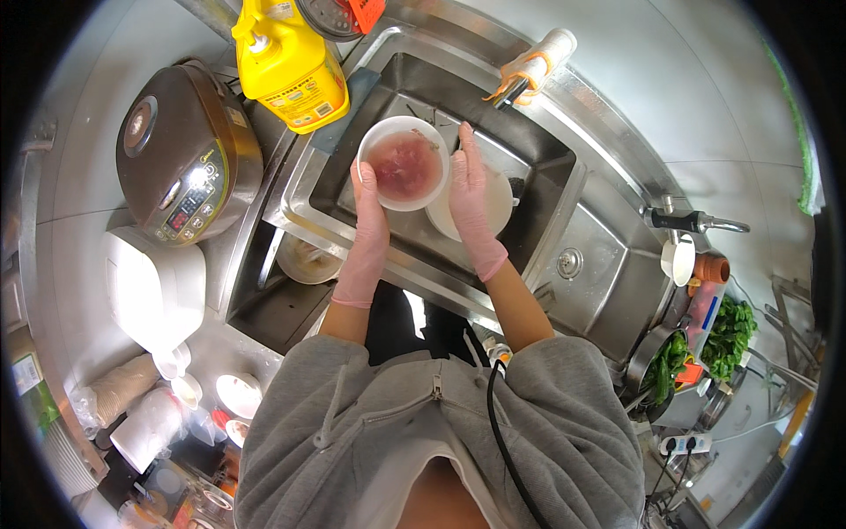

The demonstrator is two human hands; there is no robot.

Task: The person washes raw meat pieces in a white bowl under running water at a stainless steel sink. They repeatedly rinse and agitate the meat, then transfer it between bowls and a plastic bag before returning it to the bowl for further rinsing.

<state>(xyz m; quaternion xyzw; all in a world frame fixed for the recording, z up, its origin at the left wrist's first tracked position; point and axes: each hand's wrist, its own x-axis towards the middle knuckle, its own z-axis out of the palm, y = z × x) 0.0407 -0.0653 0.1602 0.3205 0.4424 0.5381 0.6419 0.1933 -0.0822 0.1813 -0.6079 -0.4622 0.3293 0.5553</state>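
Both hands wear thin pink gloves. In my left hand (pixel 371 221) is a white bowl (pixel 365 139), gripped by its left rim with the thumb on the edge. Cloudy reddish liquid (pixel 404 165) fills much of it, and what lies under the surface is hard to make out. My right hand (pixel 470 192) is stretched flat just right of the bowl and holds nothing. Below that hand a second whitish round container (pixel 500 206) rests in the steel sink basin (pixel 538 192), partly hidden by the fingers. Dark stem-like scraps (pixel 426 114) lie on the basin floor.
A faucet wrapped in cloth (pixel 538 63) reaches over the basin's back edge. Left stand a yellow detergent jug (pixel 294 73) and a brown rice cooker (pixel 188 152). A second sink basin (pixel 588 264) with a drain is at right, beside leafy greens (pixel 730 334).
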